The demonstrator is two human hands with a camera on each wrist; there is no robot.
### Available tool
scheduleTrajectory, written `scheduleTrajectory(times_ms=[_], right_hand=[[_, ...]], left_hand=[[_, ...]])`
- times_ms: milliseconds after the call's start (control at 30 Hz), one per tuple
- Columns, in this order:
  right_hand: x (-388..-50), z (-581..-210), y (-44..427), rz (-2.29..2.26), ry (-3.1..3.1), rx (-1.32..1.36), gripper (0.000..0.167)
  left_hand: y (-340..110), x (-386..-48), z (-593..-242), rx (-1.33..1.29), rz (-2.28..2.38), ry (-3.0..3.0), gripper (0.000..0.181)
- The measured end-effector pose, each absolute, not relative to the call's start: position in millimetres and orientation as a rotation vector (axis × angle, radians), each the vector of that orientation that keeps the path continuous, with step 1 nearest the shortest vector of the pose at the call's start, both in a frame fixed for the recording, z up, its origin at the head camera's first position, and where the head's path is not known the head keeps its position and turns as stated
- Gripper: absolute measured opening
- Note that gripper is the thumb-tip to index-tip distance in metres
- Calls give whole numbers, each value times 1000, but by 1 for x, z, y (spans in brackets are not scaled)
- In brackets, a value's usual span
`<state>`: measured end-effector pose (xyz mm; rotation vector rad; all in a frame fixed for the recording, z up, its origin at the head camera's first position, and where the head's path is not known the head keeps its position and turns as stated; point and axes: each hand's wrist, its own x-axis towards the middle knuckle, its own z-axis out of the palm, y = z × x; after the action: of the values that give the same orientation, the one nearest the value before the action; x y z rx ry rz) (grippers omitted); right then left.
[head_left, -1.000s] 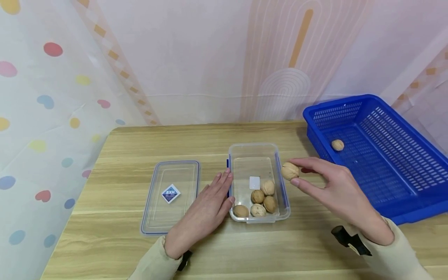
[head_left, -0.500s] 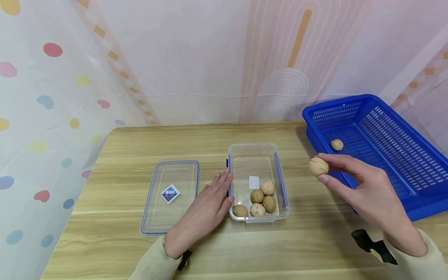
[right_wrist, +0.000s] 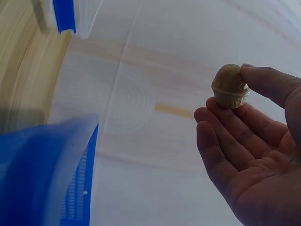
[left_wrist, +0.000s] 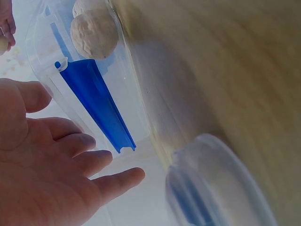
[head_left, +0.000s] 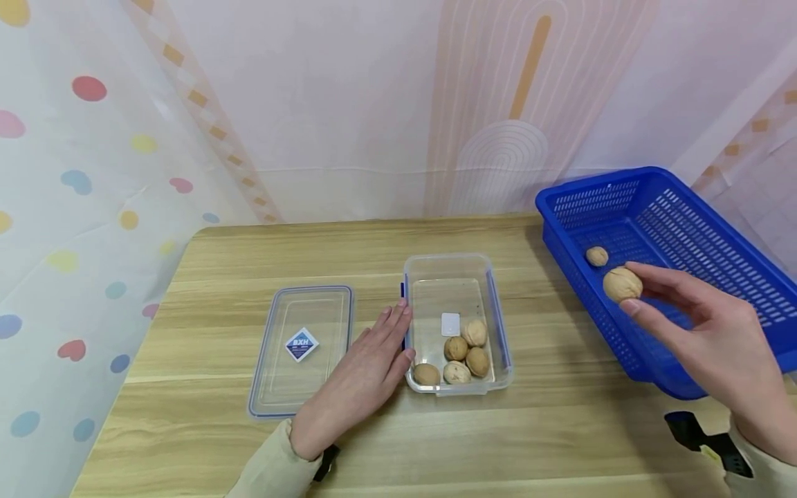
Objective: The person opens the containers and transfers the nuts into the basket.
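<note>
Between thumb and fingertips my right hand pinches a walnut, held above the near left side of a blue plastic basket. The same walnut shows in the right wrist view at the fingertips. One more walnut lies inside the basket. My left hand has its fingers extended, the tips at the left wall of a clear plastic container. Several walnuts sit in the container's near half. In the left wrist view, a blue clip hangs on the container's side by the fingers.
To the left of the container lies its clear lid with a blue seal and a diamond label, partly behind my left hand. A patterned cloth hangs along the back edge of the wooden table.
My right hand has carried the walnut rightward, from beside the container's right wall to over the basket. The left hand stays in place, and the walnuts in the container have not moved.
</note>
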<state>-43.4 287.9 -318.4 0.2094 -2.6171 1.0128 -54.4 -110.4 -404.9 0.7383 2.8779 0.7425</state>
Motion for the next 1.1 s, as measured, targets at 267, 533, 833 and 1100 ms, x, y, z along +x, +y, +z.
scheduleTrajectory(times_ms=[267, 533, 833, 1100], right_hand=[[-49, -319, 304, 965, -2679, 157, 46], [-59, -324, 322, 931, -2710, 112, 44], [-74, -329, 339, 888, -2759, 63, 44], [-81, -333, 346, 835, -2852, 11, 51]], left_hand=[[-110, -55, -405, 742, 751, 2882, 61], [-110, -55, -405, 743, 744, 2879, 61], [-111, -55, -405, 748, 747, 2878, 61], [-110, -56, -406, 752, 746, 2887, 61]])
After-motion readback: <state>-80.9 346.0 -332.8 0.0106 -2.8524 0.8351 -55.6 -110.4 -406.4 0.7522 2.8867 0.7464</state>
